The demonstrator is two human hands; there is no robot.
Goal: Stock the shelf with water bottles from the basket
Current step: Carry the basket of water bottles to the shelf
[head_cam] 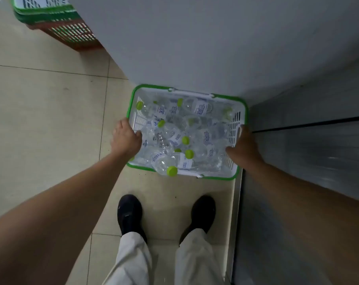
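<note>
A white basket with a green rim (243,105) sits on the tiled floor, against a pale wall. Several clear water bottles with lime-green caps (172,171) lie jumbled inside it. My left hand (126,138) grips the basket's left rim, fingers curled over the edge. My right hand (243,146) is at the basket's right rim, fingers over the edge and thumb reaching inward. No shelf boards or stocked bottles are visible.
A stack of green and red baskets (57,21) stands at the back left. A grey metal unit (308,161) runs along the right side. My black shoes (129,212) stand just behind the basket. Open tiled floor (51,120) lies to the left.
</note>
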